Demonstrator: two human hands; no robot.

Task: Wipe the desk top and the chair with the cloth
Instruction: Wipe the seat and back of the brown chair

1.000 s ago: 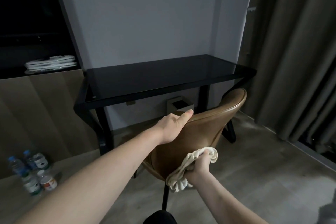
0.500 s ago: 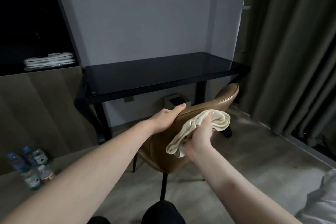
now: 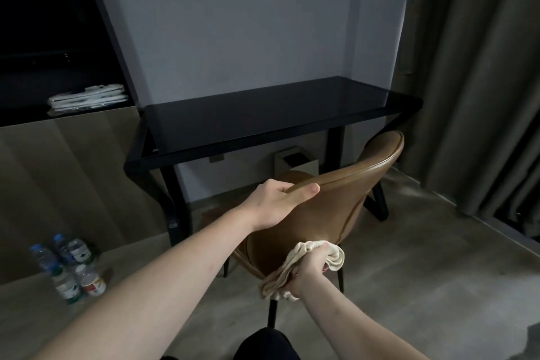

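Bottles [image 3: 67, 266] are standing in a cluster on the floor at far left, beside the wood-panelled cabinet [image 3: 58, 184], and folded white items [image 3: 87, 95] are lying on the dark shelf above it. Next to the cabinet, the black desk [image 3: 263, 117] is standing against the grey wall, its glossy top catching a dim reflection, with a small bin [image 3: 295, 162] sitting on the floor beneath it. In front of the desk, the brown chair [image 3: 321, 207] is standing with its back turned toward the camera. The left hand [image 3: 277, 199] is gripping the top edge of the chair back at its left end, thumb lying along the near face just under the rim and fingers curling over to the far side. Lower down and to the right, the right hand [image 3: 308, 269] is clutching the bunched cream cloth [image 3: 292, 269] and pressing it against the bottom of the chair back, near the lower rim; the cloth is spilling out on both sides of the fist, one fold bulging up to the right and a tail hanging down to the left. Grey curtains [image 3: 482, 82] are hanging at far right.
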